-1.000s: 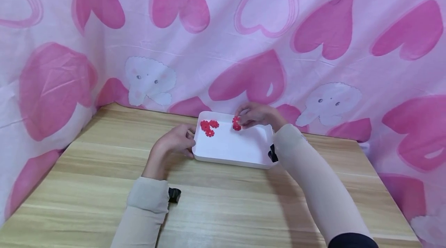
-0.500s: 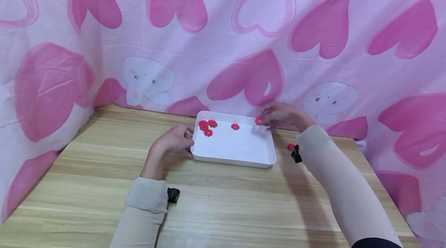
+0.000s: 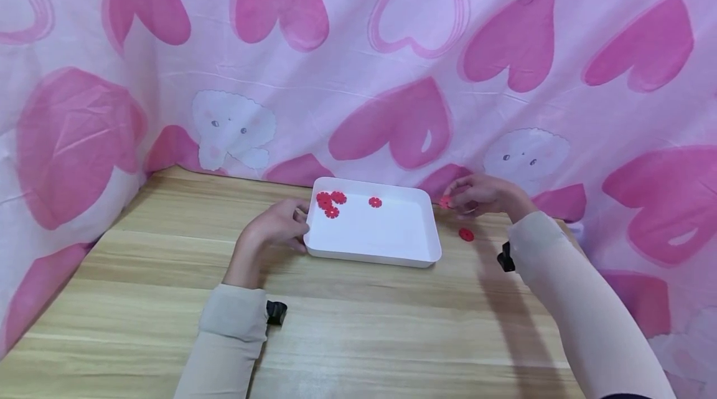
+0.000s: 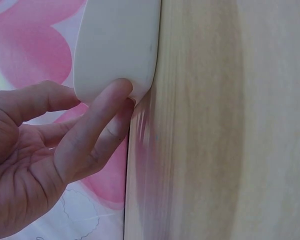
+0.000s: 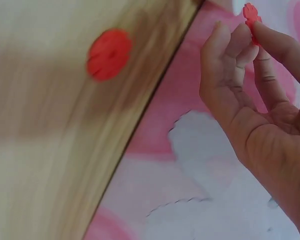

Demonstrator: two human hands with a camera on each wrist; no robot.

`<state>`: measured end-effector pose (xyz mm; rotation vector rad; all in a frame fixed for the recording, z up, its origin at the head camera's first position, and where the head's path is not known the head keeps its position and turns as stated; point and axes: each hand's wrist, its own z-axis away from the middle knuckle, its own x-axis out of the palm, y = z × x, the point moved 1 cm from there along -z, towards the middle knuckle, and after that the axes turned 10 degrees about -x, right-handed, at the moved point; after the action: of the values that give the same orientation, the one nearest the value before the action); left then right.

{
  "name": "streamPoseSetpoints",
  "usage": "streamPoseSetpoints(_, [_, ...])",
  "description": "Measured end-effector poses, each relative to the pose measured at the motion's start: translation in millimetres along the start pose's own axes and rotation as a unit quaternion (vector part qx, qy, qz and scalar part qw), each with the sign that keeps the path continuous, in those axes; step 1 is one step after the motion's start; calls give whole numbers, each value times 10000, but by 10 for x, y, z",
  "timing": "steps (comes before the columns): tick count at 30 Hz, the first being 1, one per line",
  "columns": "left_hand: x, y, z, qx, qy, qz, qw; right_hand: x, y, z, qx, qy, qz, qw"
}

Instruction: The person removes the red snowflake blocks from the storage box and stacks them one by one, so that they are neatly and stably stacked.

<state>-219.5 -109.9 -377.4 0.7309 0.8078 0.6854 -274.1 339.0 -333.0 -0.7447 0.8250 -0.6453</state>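
A white tray [image 3: 375, 231] lies on the wooden table, and my left hand [image 3: 277, 225] grips its left side. In the left wrist view, the fingers and thumb of that hand [image 4: 65, 130] touch the tray's rim and outer wall at a corner. My right hand [image 3: 482, 195] is past the tray's right end, above the table, pinching a red flower-shaped disc [image 5: 251, 16] between thumb and fingertips. Another red disc [image 3: 466, 234] lies on the table below this hand. Inside the tray, several red discs [image 3: 332, 213] overlap at the back left, and a single disc [image 3: 375, 202] lies apart.
The wooden table [image 3: 358, 330] stretches in front of the tray. Right behind its back edge hangs a pink curtain [image 3: 358, 75] with hearts, which also covers the left side. Black camera mounts [image 3: 276, 312] sit at both wrists.
My right hand has moved right, from over the tray to beyond its right end, holding a red disc. One disc now lies alone in the tray. The left hand stays at the tray.
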Motion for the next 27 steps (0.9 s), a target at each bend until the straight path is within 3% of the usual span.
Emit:
streamPoseSetpoints(7, [4, 4, 13, -1, 20, -6, 10000, -94, 212, 68, 288, 94, -34, 9995])
streamPoseSetpoints(18, [-5, 16, 16, 54, -12, 7, 10000, -132, 465, 147, 659, -77, -132, 9977])
streamPoseSetpoints(27, [16, 15, 7, 88, -16, -57, 9999, -51, 643, 155, 611, -18, -49, 9981])
